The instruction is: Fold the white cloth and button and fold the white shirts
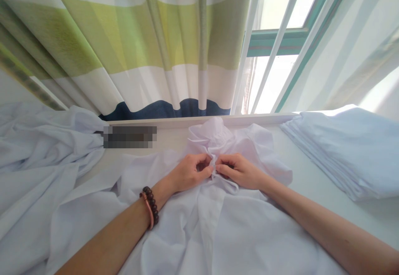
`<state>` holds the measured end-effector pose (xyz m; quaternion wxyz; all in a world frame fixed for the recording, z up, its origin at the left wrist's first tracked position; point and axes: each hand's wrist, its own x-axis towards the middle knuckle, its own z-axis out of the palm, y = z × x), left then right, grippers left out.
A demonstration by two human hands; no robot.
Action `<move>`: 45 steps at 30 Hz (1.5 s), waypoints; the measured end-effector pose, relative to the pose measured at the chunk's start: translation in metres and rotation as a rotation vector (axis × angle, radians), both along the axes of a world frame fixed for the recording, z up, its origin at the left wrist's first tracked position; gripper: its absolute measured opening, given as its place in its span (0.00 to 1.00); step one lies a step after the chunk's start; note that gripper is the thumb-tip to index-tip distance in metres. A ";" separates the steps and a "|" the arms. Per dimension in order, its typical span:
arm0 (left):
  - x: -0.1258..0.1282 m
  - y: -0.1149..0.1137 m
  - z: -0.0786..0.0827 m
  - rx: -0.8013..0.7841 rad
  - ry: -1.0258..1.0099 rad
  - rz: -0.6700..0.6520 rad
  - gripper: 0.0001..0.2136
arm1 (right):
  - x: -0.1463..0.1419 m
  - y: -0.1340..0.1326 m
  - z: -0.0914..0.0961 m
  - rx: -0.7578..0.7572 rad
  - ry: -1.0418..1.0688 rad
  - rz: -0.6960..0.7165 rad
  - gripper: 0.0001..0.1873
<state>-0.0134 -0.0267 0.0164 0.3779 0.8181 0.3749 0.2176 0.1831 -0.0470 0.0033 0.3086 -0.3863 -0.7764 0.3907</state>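
Observation:
A white garment with a gathered, elastic-looking part at its far end lies spread on the white table in front of me. My left hand, with a beaded bracelet and a copper-coloured bangle on the wrist, pinches the cloth near its middle line. Right beside it, my right hand pinches the same cloth between thumb and fingers. The fingertips of both hands almost meet. Whether a button or other small fastener sits between them, I cannot make out.
A folded stack of white cloth lies on the table at the right. Crumpled white cloth covers the left side, beside a dark blurred-out item. Behind stand a green-and-white curtain and a barred window.

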 end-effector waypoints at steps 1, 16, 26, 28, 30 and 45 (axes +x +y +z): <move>0.000 0.000 0.000 -0.011 -0.001 -0.007 0.08 | 0.000 0.000 0.000 -0.004 0.000 0.003 0.12; 0.000 0.002 -0.003 -0.058 -0.078 0.034 0.06 | 0.001 0.001 0.000 -0.024 0.023 -0.009 0.12; -0.002 0.005 -0.002 -0.093 -0.123 0.003 0.05 | 0.001 0.001 0.002 -0.056 0.034 0.012 0.11; -0.002 0.005 -0.003 -0.116 -0.129 0.006 0.05 | 0.002 0.002 0.002 -0.066 0.029 0.018 0.12; -0.003 0.005 -0.003 -0.147 -0.137 0.017 0.05 | 0.003 0.003 0.002 -0.069 0.012 0.020 0.12; 0.001 0.003 0.001 -0.126 -0.133 0.109 0.06 | 0.017 0.006 0.020 -0.166 -0.141 0.113 0.16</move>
